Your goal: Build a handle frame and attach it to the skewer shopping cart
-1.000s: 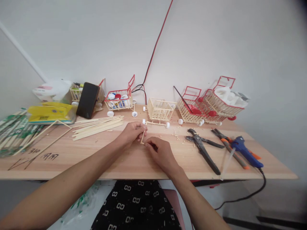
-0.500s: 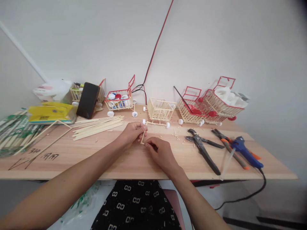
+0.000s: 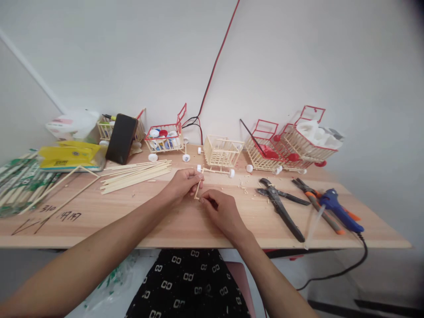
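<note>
My left hand (image 3: 181, 183) and my right hand (image 3: 222, 212) meet at the middle of the wooden table (image 3: 185, 221). Between them they pinch a small frame of short pale wooden sticks (image 3: 198, 190), the left hand at its upper end, the right hand at its lower end. Just behind the hands stands an unpainted stick cart (image 3: 221, 152) on an axle with white wheels. A bundle of long wooden sticks (image 3: 135, 172) lies to the left of my left hand.
Black pliers (image 3: 280, 204), orange-handled cutters (image 3: 314, 198) and a blue glue gun (image 3: 339, 211) lie at the right. Red-trimmed stick carts (image 3: 291, 143) stand along the wall, one with bottle caps (image 3: 164, 138). A phone (image 3: 121, 138), yellow packet (image 3: 68, 157) and green-wrapped chopsticks (image 3: 16, 181) sit left.
</note>
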`<state>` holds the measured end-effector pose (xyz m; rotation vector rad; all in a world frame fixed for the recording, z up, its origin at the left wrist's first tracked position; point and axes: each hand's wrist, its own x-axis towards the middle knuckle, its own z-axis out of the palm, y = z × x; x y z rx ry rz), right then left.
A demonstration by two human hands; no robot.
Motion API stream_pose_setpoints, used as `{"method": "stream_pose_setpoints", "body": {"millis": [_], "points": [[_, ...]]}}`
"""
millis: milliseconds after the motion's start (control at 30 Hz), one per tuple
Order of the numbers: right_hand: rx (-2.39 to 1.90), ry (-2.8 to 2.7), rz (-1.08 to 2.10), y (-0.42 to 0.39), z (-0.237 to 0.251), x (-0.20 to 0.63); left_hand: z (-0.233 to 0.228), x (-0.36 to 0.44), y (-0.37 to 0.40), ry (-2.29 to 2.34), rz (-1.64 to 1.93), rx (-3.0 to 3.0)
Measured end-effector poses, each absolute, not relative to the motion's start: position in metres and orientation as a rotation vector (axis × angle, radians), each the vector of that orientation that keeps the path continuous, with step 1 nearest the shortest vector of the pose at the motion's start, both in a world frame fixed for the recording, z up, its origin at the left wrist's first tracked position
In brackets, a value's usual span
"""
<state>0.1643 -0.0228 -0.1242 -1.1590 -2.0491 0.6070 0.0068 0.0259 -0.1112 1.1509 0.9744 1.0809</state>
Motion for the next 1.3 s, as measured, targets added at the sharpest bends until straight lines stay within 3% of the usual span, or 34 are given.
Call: {"method": "stream_pose_setpoints", "body": {"millis": [1300], "points": [[-1.189, -2.060, 0.552, -0.0241, -0.1229, 0.1640, -0.1072, 0.0054, 0.0285, 0.981, 1.037, 1.187]]}}
